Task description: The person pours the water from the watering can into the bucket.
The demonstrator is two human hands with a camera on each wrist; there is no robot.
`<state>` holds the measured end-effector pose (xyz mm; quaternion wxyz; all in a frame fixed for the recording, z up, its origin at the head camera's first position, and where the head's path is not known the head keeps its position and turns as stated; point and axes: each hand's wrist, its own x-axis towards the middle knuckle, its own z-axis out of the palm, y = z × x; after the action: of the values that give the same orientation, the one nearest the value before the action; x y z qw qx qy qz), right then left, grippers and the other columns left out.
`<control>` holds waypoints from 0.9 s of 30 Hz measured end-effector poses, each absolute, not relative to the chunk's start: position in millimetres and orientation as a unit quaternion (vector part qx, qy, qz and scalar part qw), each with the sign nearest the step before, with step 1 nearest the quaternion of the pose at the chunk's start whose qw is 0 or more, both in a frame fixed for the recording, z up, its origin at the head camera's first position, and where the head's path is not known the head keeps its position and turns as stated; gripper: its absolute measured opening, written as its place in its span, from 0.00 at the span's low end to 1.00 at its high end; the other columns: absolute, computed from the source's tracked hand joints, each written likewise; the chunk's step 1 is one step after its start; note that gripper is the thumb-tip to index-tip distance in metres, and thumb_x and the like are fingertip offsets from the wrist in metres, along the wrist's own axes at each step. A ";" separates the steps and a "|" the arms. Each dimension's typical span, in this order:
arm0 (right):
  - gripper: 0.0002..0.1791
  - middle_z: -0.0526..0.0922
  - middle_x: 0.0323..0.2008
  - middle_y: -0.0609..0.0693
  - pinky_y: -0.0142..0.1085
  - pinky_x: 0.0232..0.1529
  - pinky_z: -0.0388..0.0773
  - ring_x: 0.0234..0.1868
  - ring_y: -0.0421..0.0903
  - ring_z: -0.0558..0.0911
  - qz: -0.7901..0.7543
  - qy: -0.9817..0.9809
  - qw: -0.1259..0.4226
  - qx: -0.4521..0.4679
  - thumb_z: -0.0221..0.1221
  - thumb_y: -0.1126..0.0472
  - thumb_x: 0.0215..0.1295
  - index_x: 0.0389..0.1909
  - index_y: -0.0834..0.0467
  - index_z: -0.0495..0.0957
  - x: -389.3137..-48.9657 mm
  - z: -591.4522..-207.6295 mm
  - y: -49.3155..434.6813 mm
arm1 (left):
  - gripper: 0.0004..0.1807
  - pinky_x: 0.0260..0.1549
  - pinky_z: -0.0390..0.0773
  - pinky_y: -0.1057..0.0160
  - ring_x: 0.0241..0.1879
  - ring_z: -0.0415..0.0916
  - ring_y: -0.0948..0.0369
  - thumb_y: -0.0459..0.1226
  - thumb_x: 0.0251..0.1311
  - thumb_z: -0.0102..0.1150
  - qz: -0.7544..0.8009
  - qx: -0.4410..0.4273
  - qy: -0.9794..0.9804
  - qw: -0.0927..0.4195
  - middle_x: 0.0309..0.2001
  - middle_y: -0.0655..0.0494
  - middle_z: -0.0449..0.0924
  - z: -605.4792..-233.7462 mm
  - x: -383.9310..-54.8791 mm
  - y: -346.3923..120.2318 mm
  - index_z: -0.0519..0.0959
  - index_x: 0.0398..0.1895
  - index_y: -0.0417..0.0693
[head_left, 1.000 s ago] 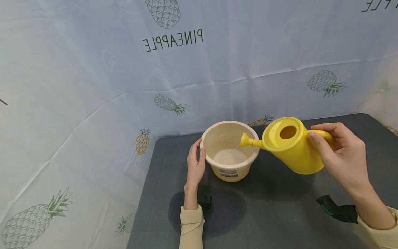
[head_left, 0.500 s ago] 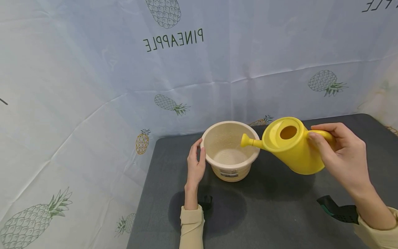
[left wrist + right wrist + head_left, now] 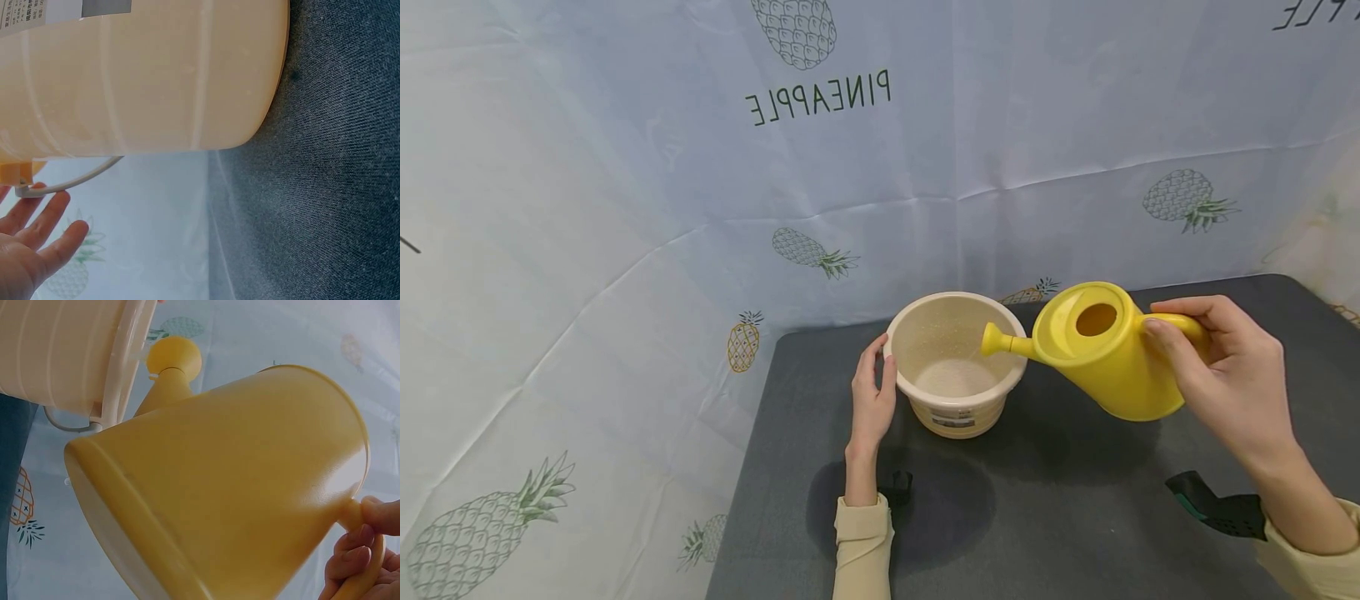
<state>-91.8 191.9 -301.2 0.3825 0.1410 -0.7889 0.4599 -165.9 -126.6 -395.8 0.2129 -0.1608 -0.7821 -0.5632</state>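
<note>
A cream plastic bucket [image 3: 953, 402] stands upright on the dark table, small drops on its inner wall. My left hand [image 3: 872, 407] rests against the left of its rim, thumb nearer me than the fingers. In the left wrist view, loosely spread fingers [image 3: 45, 226] lie by the bucket's thin grey bail handle [image 3: 78, 182]. Raised to the right, a yellow watering can [image 3: 1138, 379] tilts toward the bucket. Its flared spout [image 3: 994, 339] reaches over the right rim. My right hand [image 3: 1243, 383] grips the can's loop handle [image 3: 367, 569], fingers curled round it and thumb on top.
The dark cloth-covered table [image 3: 1075, 533] carries a darker oval patch [image 3: 940, 508] in front of the bucket. Behind and to the left hangs a pale curtain [image 3: 910, 167] printed with pineapples. Black straps [image 3: 1221, 510] sit at both wrists.
</note>
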 end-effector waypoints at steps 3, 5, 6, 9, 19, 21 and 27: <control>0.12 0.77 0.37 0.36 0.16 0.37 0.70 0.32 0.30 0.75 0.460 -0.788 0.384 0.142 0.60 0.80 0.53 0.40 0.77 0.75 -92.1 -301.0 191.9 | 0.19 0.56 0.62 0.44 0.55 0.66 0.44 0.30 0.68 0.44 -0.561 -0.162 -0.783 0.215 0.57 0.34 0.67 -395.0 -165.7 -126.4 0.65 0.60 0.28; 0.12 0.77 0.37 0.37 0.16 0.37 0.70 0.32 0.30 0.76 0.462 -0.787 0.384 0.142 0.60 0.80 0.52 0.39 0.77 0.75 -92.1 -300.8 191.8 | 0.19 0.56 0.62 0.44 0.55 0.66 0.44 0.30 0.68 0.44 -0.560 -0.163 -0.783 0.217 0.57 0.34 0.67 -395.0 -165.9 -126.6 0.65 0.60 0.28; 0.12 0.77 0.37 0.37 0.16 0.37 0.70 0.32 0.30 0.76 0.462 -0.787 0.384 0.142 0.60 0.80 0.52 0.39 0.77 0.75 -92.1 -300.8 191.8 | 0.19 0.56 0.62 0.44 0.55 0.66 0.44 0.30 0.68 0.44 -0.559 -0.164 -0.783 0.218 0.57 0.34 0.67 -395.6 -166.3 -126.7 0.65 0.60 0.28; 0.12 0.77 0.37 0.37 0.16 0.37 0.70 0.31 0.30 0.76 0.463 -0.787 0.383 0.141 0.60 0.80 0.52 0.39 0.77 0.75 -92.0 -300.6 191.8 | 0.19 0.56 0.63 0.44 0.54 0.66 0.44 0.29 0.68 0.44 -0.559 -0.167 -0.782 0.221 0.57 0.34 0.67 -397.9 -167.6 -127.0 0.65 0.60 0.28; 0.12 0.77 0.37 0.36 0.16 0.38 0.70 0.33 0.30 0.76 0.460 -0.789 0.382 0.141 0.60 0.80 0.53 0.39 0.77 0.75 -92.0 -299.9 191.3 | 0.21 0.52 0.68 0.48 0.56 0.66 0.55 0.40 0.70 0.44 -0.552 -0.150 -0.791 0.217 0.59 0.49 0.68 -430.2 -187.6 -133.5 0.66 0.63 0.44; 0.12 0.77 0.37 0.36 0.16 0.38 0.70 0.33 0.30 0.76 0.461 -0.788 0.381 0.143 0.59 0.80 0.53 0.39 0.77 0.75 -92.1 -299.9 191.2 | 0.21 0.52 0.68 0.48 0.56 0.66 0.56 0.42 0.70 0.44 -0.556 -0.150 -0.789 0.215 0.60 0.50 0.68 -430.9 -187.9 -133.7 0.67 0.63 0.46; 0.12 0.77 0.37 0.37 0.16 0.37 0.70 0.33 0.30 0.76 0.465 -0.787 0.380 0.145 0.60 0.80 0.53 0.39 0.77 0.75 -92.3 -299.7 191.0 | 0.22 0.50 0.69 0.47 0.55 0.67 0.55 0.43 0.70 0.44 -0.553 -0.153 -0.789 0.222 0.58 0.49 0.69 -430.3 -187.5 -133.5 0.67 0.63 0.44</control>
<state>-92.3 191.0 -299.7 0.3801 0.1451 -0.7865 0.4646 -187.5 -133.5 -430.3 0.2223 -0.1526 -0.7886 -0.5527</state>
